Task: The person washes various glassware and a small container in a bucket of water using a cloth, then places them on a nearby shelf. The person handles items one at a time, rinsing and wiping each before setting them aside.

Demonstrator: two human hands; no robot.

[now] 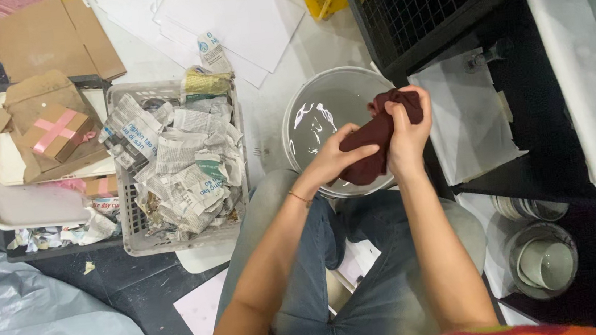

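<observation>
A dark maroon cloth (375, 138) is bunched between both my hands above a round grey basin (328, 106) holding clear water. My left hand (333, 158) grips the lower part of the cloth, with a thin bracelet on its wrist. My right hand (407, 131) is closed around the upper end, near the basin's right rim. The cloth looks twisted between the two grips. I sit with my knees in blue jeans (367, 277) just below the basin.
A grey plastic basket (181, 237) full of torn newspaper stands left of the basin. Further left, trays hold cardboard pieces and a small box with a pink ribbon (54, 133). A black shelf (524, 95) lined with white paper and holding jars stands at right.
</observation>
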